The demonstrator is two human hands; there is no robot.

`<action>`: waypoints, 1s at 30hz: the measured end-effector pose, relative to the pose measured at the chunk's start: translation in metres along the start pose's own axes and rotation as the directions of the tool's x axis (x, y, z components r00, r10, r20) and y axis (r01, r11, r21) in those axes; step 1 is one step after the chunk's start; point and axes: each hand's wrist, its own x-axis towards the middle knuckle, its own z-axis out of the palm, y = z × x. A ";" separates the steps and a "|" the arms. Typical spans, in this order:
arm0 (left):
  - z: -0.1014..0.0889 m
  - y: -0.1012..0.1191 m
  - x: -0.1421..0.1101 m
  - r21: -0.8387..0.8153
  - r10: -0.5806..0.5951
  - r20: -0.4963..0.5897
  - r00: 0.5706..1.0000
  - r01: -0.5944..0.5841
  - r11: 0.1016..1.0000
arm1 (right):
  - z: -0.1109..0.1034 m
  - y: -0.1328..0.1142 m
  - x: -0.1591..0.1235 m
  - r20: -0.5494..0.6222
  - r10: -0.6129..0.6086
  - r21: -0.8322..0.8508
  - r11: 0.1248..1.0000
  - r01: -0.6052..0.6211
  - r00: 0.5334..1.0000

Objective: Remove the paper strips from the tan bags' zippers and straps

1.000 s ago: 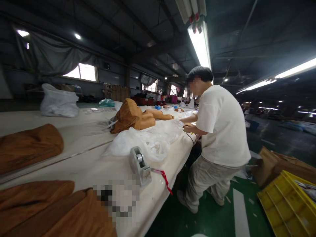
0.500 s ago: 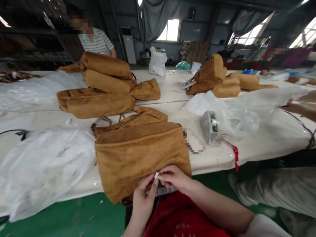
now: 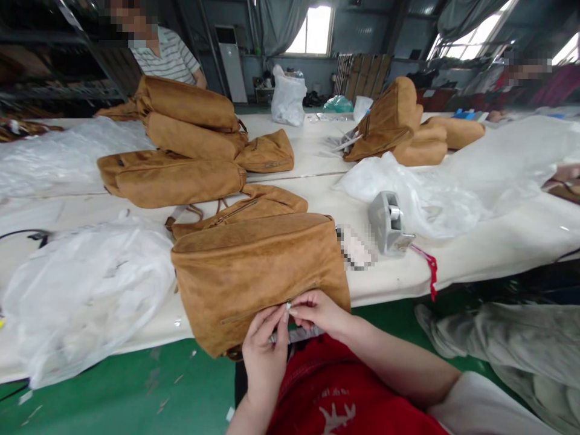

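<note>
A large tan suede-like bag (image 3: 258, 260) lies at the table's front edge, its lower part hanging over toward my lap. A zipper line runs across its near face. My left hand (image 3: 266, 338) pinches a small white piece (image 3: 288, 307) between thumb and fingertips, close to that zipper. From the right, my right hand (image 3: 317, 311) meets it, thumb and forefinger closed on the same white piece. What exactly the piece is, and how it joins the bag, is too small to make out. Behind this bag lies another tan bag part with a zipper (image 3: 244, 208).
Several tan bags (image 3: 181, 181) are stacked at the back left, more (image 3: 389, 127) at the back right. A grey tape dispenser (image 3: 388, 222) stands right, near a red strap (image 3: 431, 266). Clear plastic bags (image 3: 90, 284) cover the left. A person (image 3: 167, 57) stands across the white table (image 3: 380, 281).
The view has tipped down slightly, so things sit higher in the picture. Both hands keep pinching the white piece at the same spot on the bag.
</note>
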 end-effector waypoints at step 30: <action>-0.015 0.023 0.052 0.473 0.261 0.373 0.890 -0.425 0.771 | -0.008 0.002 -0.015 -0.082 -0.304 -0.648 0.740 0.181 0.949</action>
